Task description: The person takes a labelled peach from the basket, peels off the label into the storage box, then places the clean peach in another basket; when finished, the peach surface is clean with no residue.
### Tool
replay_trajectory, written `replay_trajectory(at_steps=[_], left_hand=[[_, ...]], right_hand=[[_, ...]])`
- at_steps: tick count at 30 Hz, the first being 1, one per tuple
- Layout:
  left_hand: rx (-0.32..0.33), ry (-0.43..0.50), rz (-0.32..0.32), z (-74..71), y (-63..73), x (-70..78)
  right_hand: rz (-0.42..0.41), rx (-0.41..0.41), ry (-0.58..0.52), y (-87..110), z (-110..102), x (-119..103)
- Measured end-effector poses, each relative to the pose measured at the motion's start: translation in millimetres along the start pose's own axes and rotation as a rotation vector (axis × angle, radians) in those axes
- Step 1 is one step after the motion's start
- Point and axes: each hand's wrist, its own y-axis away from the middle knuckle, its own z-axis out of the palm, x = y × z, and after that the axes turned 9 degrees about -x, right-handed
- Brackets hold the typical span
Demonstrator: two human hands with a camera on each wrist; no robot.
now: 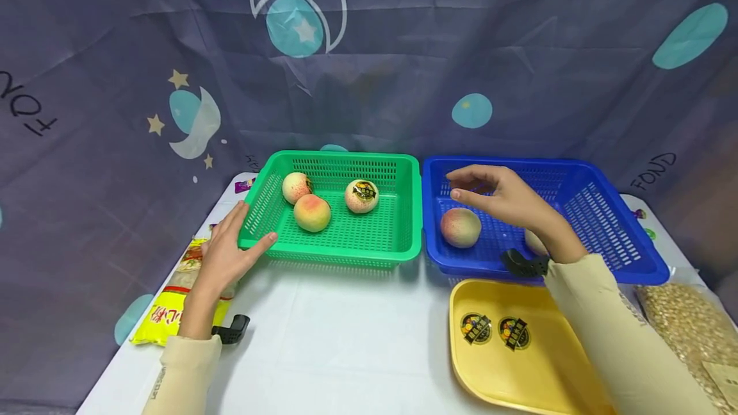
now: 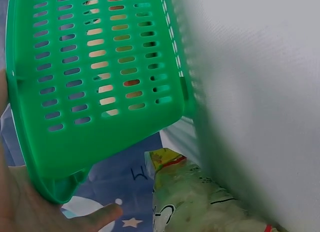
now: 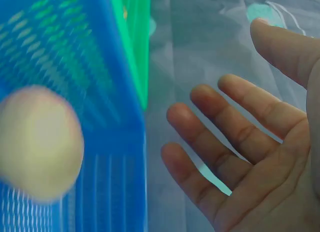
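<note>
Sitting nearest, toward five o'clock, is a glossy yellow tray [image 1: 507, 376]. Beyond, a blue basket [image 1: 473, 264] holds a rosy peach [image 1: 460, 227] and another half-hidden; at its nine o'clock, a green basket [image 1: 375, 235] holds three red-flushed cream-to-orange peaches [image 1: 312, 212]. The left hand [image 1: 221, 261] spreads straight fingers at the green basket's eight-o'clock corner; the right hand [image 1: 503, 197] hovers over the blue, relaxed, holding nothing.

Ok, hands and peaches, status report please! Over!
Left hand at green basket's rim; right hand empty above blue basket. Three peaches in green, two visible in blue. Right wrist partly hides one blue-basket peach.
</note>
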Motion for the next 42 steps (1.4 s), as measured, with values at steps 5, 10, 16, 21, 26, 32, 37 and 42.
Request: replay_trajectory(at_steps=[5,10,16,21,26,32,37,42], left_hand=[[0.008,-0.002,-0.003,0.3,0.4,-1.0],[0.004,0.010,-0.001,1.8,0.8,-0.7],[0.017,0.024,0.005,2.4,1.0,-1.7],[0.031,0.034,0.009,4.3,0.8,-3.6],[0.026,0.037,0.003,5.6,-0.8,-2.9],[0.025,0.045,-0.002,5.7,-1.6,-3.9],[0.027,0.054,0.003,5.9,-2.0,-5.4],[0.032,0.056,0.014,7.4,-3.3,-7.3]], right_hand=[[-0.024,-0.018,-0.090,-36.0,13,-13],[-0.064,-0.032,-0.134,-65.6,23,-20],[-0.089,-0.028,-0.228,-96.6,38,-26],[-0.071,-0.054,-0.311,-116.8,58,-30],[-0.058,-0.084,-0.357,-133.3,75,-32],[-0.004,-0.089,-0.341,-153.0,94,-28],[0.070,-0.138,-0.308,-163.5,107,-23],[0.111,-0.216,-0.234,-169.0,114,-20]])
